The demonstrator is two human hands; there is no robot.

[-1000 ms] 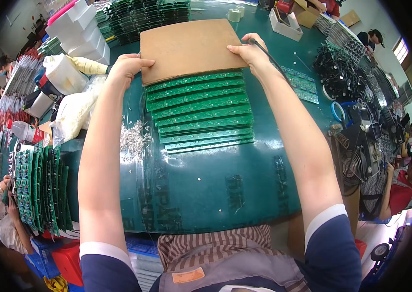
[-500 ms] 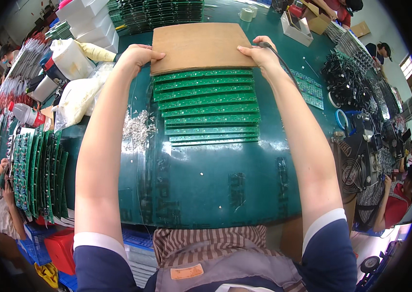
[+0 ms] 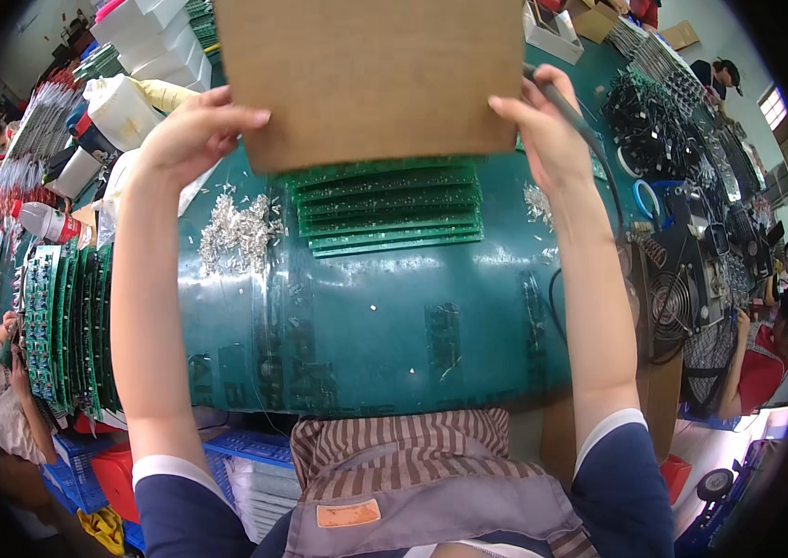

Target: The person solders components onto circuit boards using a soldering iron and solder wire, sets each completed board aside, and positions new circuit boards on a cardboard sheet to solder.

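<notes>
A brown cardboard sheet (image 3: 375,84) is held up above overlapping rows of green circuit boards (image 3: 392,209), hiding the far part of them. My left hand (image 3: 191,135) grips its left edge, thumb on top. At the right edge my right hand (image 3: 554,139) grips it the same way. That hand also carries a dark pen-like tool with a cable (image 3: 557,98), which looks like a soldering iron. The cable runs down along my right forearm.
Small white pieces (image 3: 238,232) lie heaped left of the boards, with more (image 3: 538,206) to the right. Upright circuit boards (image 3: 68,325) stand at left, near a bottle (image 3: 45,221). Black cables (image 3: 650,130) and a coiled metal holder (image 3: 668,302) are at right. Co-workers sit both sides.
Both hands have raised the cardboard sheet off the boards, and it looks larger and closer. The white pieces at right have come into view.
</notes>
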